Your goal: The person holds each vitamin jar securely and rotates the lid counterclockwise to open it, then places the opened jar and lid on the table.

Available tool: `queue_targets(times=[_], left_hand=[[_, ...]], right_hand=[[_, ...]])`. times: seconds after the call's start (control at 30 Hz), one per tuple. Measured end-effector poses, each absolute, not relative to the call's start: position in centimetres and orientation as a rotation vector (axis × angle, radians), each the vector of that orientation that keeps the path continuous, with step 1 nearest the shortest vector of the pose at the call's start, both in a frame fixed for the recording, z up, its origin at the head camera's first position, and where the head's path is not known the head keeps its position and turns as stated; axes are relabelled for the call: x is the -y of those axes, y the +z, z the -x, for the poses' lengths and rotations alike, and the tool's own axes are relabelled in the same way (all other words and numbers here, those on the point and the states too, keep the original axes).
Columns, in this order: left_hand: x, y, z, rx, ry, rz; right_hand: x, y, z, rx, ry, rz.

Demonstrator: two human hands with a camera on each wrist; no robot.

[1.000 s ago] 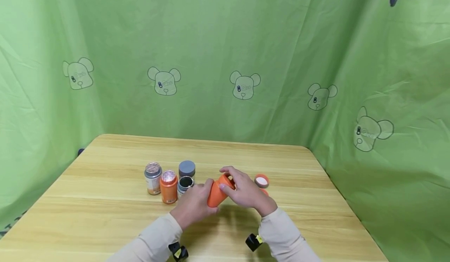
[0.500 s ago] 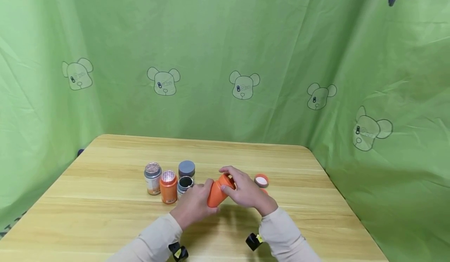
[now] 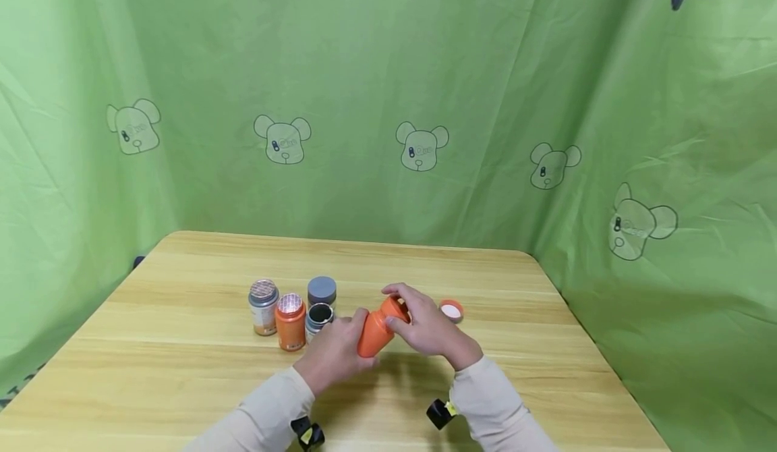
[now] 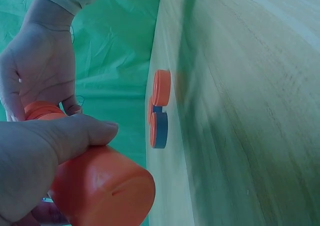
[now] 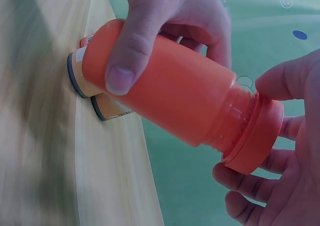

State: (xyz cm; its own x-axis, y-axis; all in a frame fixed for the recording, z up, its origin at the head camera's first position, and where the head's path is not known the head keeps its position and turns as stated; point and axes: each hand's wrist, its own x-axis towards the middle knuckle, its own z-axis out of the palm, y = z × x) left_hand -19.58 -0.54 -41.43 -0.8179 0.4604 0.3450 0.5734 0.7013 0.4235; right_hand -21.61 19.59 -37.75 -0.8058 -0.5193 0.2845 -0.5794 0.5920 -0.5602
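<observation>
In the head view my left hand (image 3: 336,352) grips the body of an orange bottle (image 3: 373,337), which is held tilted above the table with its mouth toward my right hand (image 3: 427,325). My right hand curls its fingers and thumb around an orange screw cap (image 5: 257,138) at the bottle's neck. Neck threads show below the cap's edge in the right wrist view, and the cap sits around the neck's end. From the left wrist view, the bottle's rounded base (image 4: 117,191) faces the camera, with the left thumb across its side.
Left of the hands stand a grey bottle (image 3: 264,312) and an orange bottle (image 3: 291,327), both foil-topped, a dark-mouthed open bottle (image 3: 320,315) and a grey-topped one (image 3: 322,289). A loose cap (image 3: 451,311) lies to the right. Loose orange (image 4: 161,88) and grey (image 4: 160,131) caps show in the left wrist view.
My right hand has shifted slightly up and right with the cap, which stands further out along the neck. My left hand and the bottle's body stay nearly still.
</observation>
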Motion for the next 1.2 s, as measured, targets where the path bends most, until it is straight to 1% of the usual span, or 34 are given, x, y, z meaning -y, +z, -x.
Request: queue_targets(times=[0.33,0.77,1.2], left_hand=[[0.3,-41.7,19.8,2.697,-0.83,0.799],[-0.2,-42.3,20.3,2.71,-0.865,0.767],[-0.8,-42.9,20.5,2.716,-0.81,0.749]], right_hand=[[-20.4,-37.8,22.3,2.653,1.065,-0.901],[-22.4,-40.2,24.4,2.669,1.249,-0.554],[-24.4,-42.5,27.4,2.704,1.073,-0.335]])
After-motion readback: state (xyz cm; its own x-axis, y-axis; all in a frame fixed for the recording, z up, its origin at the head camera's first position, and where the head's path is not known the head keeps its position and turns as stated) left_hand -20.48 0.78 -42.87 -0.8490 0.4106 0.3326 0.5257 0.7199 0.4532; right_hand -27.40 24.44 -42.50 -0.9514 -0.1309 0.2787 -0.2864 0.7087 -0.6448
